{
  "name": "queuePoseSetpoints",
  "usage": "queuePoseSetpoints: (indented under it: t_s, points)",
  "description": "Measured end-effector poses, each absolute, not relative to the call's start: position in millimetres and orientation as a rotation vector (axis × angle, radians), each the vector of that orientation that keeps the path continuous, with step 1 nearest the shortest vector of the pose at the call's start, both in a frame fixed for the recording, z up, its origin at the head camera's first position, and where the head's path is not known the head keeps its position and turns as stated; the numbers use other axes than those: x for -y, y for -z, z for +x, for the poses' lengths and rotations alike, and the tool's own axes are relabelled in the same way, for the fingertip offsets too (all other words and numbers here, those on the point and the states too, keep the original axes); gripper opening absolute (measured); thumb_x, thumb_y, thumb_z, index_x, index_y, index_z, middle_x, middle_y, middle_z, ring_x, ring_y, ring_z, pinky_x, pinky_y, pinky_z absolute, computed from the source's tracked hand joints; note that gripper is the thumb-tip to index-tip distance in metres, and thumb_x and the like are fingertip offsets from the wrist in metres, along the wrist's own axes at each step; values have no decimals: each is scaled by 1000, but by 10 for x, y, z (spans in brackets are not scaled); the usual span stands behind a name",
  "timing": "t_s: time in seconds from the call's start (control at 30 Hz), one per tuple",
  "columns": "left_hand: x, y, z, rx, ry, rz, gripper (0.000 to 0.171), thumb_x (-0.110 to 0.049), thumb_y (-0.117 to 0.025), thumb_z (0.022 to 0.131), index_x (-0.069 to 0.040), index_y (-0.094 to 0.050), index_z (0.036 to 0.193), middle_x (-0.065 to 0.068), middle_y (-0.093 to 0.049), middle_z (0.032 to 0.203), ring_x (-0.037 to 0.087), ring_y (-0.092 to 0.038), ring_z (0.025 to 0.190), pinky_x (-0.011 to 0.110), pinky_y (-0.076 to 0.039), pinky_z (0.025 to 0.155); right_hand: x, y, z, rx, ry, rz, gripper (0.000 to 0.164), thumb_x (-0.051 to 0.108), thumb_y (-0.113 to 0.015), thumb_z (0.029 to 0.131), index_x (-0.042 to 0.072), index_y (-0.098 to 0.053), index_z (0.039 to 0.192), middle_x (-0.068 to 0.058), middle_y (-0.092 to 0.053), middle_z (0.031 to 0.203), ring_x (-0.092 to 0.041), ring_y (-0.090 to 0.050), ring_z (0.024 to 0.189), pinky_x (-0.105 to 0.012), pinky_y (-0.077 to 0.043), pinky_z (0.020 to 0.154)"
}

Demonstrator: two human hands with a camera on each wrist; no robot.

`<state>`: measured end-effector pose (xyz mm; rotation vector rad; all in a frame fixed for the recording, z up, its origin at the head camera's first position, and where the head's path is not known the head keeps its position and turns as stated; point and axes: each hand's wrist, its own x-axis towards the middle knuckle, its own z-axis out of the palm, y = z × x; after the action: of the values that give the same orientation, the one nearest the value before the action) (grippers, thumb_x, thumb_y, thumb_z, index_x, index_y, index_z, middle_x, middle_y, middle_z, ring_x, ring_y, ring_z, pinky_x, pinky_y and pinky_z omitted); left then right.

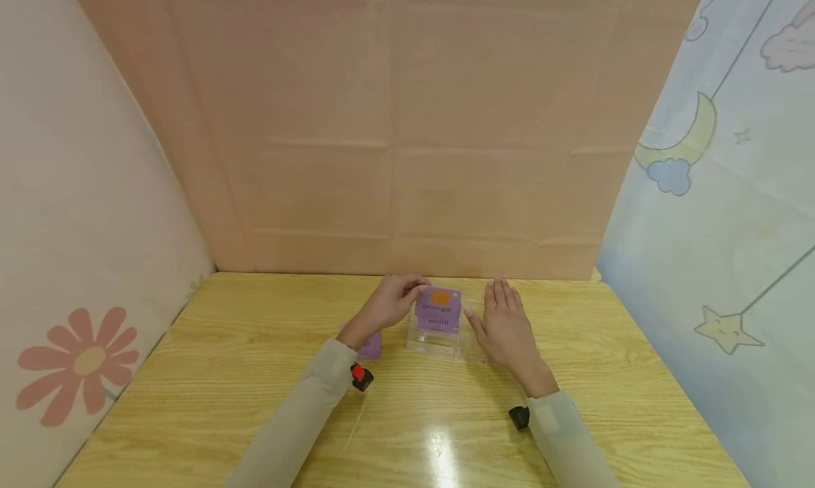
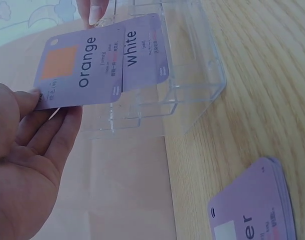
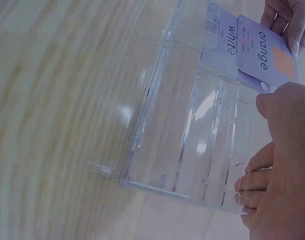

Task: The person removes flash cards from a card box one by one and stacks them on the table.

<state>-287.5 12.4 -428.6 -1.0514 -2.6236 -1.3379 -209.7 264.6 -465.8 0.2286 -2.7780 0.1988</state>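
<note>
My left hand [image 1: 396, 305] pinches a purple flash card [image 2: 67, 75] that reads "orange" by its edge, thumb in front and fingers behind. That card overlaps the upper part of a "white" card [image 2: 147, 52], which stands in a clear acrylic card rack [image 3: 162, 125] with stepped tiers. My right hand [image 1: 507, 327] lies against the back of the rack with its fingers extended, the thumb near the orange card's corner in the right wrist view. To the left of the rack, partly under my left forearm, lies a stack of purple cards [image 2: 250, 205].
The rack stands on a wood-grain table [image 1: 255, 389] near its back edge. A tan sheet [image 1: 395, 155] hangs behind, and printed cloths flank both sides, the right one [image 1: 719, 226] with moons and stars. Dark camera mounts sit on both wrists.
</note>
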Motion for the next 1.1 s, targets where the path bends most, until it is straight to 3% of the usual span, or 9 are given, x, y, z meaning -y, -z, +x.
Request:
queuePoseSetpoints:
  t_s: [0.17,0.5,1.1]
  points:
    - [-85,4276,-2862,2602,1410,-977,25,-23,-58,109,-10,-75,122,8,-78,121,23,-75,113,39,-63,98,-2655,4653,-2093,2776,-202,225,78,41,-50,111,-19,-31,155,-40,-30,164,-53,-28,157,-64,-23,130]
    - [-2,4218,-2813,2496,1550,-837,25,-26,-63,107,-12,-79,120,6,-81,109,15,-75,91,32,-61,79,-2650,4662,-2110,2775,-185,215,78,42,-50,110,-20,-32,155,-40,-34,162,-52,-30,156,-63,-24,130]
    - [261,4290,-2765,2474,1822,-663,28,-27,-66,105,-7,-78,120,12,-81,105,20,-80,92,46,-66,87,-2636,4646,-2097,2778,-183,218,77,41,-50,110,-19,-32,155,-40,-33,162,-53,-31,155,-64,-24,130]
